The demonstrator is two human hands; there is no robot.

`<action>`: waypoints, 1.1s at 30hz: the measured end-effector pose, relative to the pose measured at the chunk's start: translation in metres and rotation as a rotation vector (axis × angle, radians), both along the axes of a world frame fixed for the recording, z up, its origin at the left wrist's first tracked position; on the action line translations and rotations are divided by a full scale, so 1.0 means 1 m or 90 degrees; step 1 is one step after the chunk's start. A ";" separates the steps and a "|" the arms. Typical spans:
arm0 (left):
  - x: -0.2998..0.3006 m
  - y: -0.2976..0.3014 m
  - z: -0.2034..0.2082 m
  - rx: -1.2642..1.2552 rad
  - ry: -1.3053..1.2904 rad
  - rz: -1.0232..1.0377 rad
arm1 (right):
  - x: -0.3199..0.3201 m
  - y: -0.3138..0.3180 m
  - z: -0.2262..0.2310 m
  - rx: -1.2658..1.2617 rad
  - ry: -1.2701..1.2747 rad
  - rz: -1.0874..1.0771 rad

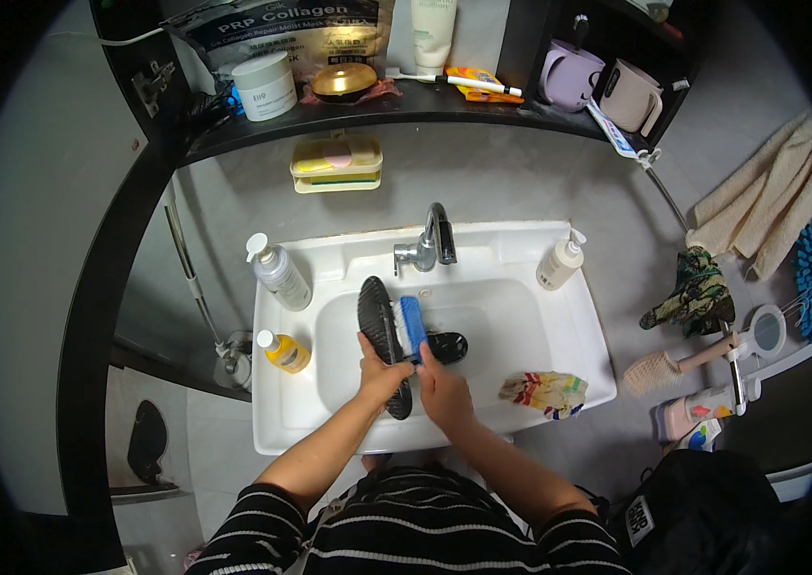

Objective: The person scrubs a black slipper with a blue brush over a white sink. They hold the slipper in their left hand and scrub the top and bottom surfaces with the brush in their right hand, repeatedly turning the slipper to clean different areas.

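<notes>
Over the white sink basin (334,321), my left hand (382,379) grips a black slipper (377,311), held on edge with its ribbed sole facing left. My right hand (446,391) is closed around a blue scrubbing brush (413,321). The brush's white bristles face the slipper's other side and seem to touch it. Just right of the brush, a glossy black thing (450,346) lies in the basin, perhaps another slipper; the brush and hand partly hide it.
A chrome faucet (435,238) stands behind the basin. Bottles stand on the rim: a clear pump bottle (283,276), a yellow bottle (285,353) and a white pump bottle (560,262). A patterned cloth (545,393) lies at the right front. Above hangs a black shelf (348,117).
</notes>
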State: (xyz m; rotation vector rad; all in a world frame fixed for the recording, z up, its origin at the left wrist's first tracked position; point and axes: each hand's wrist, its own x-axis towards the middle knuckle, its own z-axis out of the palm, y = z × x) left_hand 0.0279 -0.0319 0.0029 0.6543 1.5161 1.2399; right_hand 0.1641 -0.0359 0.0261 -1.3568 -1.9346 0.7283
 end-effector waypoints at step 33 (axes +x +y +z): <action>-0.022 -0.001 -0.031 -0.167 -0.126 -0.075 | 0.080 0.136 -0.143 -0.412 -0.449 -0.064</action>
